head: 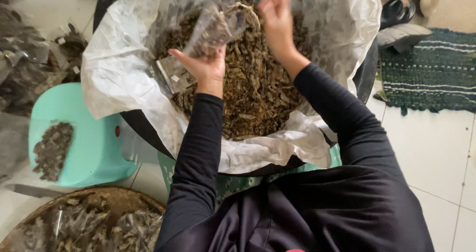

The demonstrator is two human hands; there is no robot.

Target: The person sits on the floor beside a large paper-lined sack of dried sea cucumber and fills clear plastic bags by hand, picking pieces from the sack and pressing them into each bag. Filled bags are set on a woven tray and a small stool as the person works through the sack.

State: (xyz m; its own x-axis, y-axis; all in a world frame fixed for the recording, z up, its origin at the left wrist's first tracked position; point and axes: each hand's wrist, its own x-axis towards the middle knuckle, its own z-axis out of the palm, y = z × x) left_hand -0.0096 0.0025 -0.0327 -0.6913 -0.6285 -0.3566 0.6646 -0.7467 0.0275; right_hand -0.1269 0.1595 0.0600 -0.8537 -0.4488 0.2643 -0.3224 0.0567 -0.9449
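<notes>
L hand [206, 66] holds a small clear bag [210, 31] w/ brown dried bits in it; fingers clamped round the bag's lower part, bag tilted up over the big pile. R hand [276, 21] is at the bag's open top, fingers pinched together, a bit blurry, can't tell if anything is in them. Below both hands: a big heap of dried brown bits [253, 88] on white plastic liner [116, 78] inside a dark tub [144, 128]. To the left, a mint green stool [91, 148] w/ a filled bag [52, 150] on it. Near bottom left, a round basket [94, 222] full of packed bags. Green rug [431, 68] on the floor, right.
</notes>
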